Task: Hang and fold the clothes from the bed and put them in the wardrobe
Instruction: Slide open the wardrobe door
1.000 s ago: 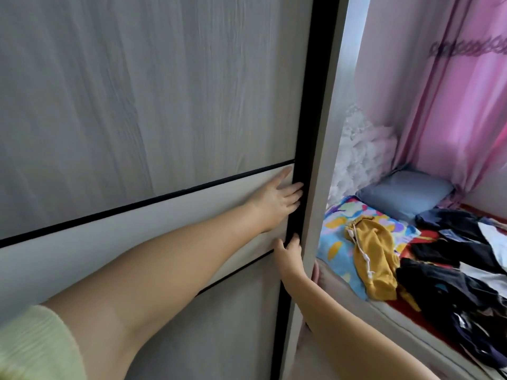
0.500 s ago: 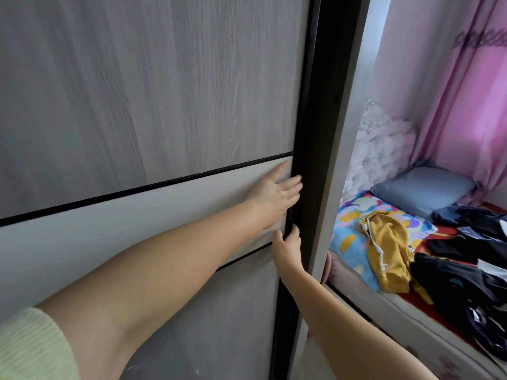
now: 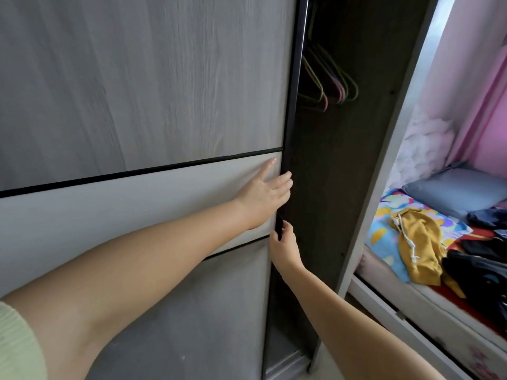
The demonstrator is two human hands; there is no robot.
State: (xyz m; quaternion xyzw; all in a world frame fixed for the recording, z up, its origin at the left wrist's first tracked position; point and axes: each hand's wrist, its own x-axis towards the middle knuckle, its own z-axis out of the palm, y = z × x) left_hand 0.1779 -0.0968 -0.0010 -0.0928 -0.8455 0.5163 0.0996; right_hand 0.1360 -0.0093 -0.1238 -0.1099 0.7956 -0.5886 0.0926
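We have our left hand (image 3: 264,194) flat on the pale band of the sliding wardrobe door (image 3: 142,86), fingers straight and pressing, while our right hand (image 3: 284,246) curls its fingers round the door's dark right edge just below. The panel is tall, stiff and probably heavy on its track, so that edge is the place to hold it. Inside the open gap, empty hangers (image 3: 329,78) hang near the top. The clothes still lie on the bed (image 3: 389,303), by its near edge: a mustard garment (image 3: 417,245) and dark pieces (image 3: 477,272). They look soft, light and limp; we judge them best lifted at shoulders or waistband.
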